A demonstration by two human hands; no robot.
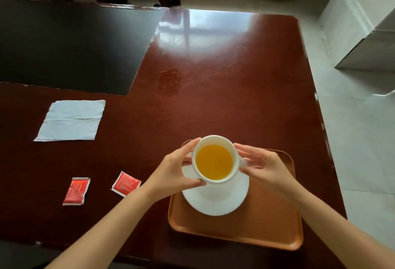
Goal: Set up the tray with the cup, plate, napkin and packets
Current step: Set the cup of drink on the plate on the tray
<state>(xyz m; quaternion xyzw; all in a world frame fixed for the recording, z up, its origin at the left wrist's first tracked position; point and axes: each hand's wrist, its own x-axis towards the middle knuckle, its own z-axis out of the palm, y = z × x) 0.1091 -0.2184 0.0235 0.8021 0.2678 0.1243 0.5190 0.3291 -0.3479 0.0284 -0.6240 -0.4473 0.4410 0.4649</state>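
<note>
A white cup (215, 140) full of orange liquid is held between both hands above a white plate (222, 201). The plate lies on a brown tray (245, 230) near the table's front right. My left hand (177, 168) grips the cup's left side. My right hand (261, 165) touches its right side at the handle. A white napkin (71, 120) lies flat at the left. Two red packets (76, 190) (126, 183) lie on the table left of the tray. Whether the cup's base touches the plate is hidden.
The glossy red-brown table (224, 97) has a wet patch (168, 82) at its middle. A dark panel (70, 48) covers the far left. The table's right edge borders a pale tiled floor (359, 140), with a white cabinet (363, 33) at the far right.
</note>
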